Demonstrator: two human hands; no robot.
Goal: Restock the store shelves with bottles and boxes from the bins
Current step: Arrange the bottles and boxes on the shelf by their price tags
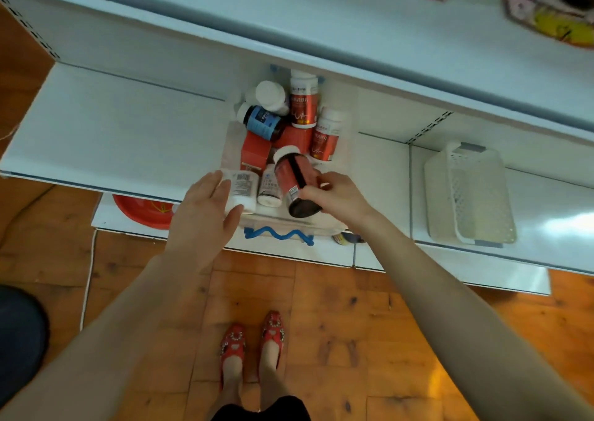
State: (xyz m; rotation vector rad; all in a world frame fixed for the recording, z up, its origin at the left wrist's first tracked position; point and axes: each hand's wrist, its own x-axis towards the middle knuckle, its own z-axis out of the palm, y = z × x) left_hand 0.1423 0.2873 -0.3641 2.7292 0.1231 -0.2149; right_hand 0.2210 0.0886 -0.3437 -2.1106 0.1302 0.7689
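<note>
A: Gripping the dark bottle [294, 179], centre frame over the bin [232, 140], was the right hand [337, 195]; the left hand [202, 211] clasped a white bottle [242, 189].
B: Hazard: that tilted dark bottle could have slipped, scattering the heap [289, 121].

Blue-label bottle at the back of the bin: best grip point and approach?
Probably from above, gripping the blue-label bottle across its labelled middle. It lies on its side atop the pile, white cap pointing left, so the round body is exposed; the red-label bottle crowds its base end.
</note>
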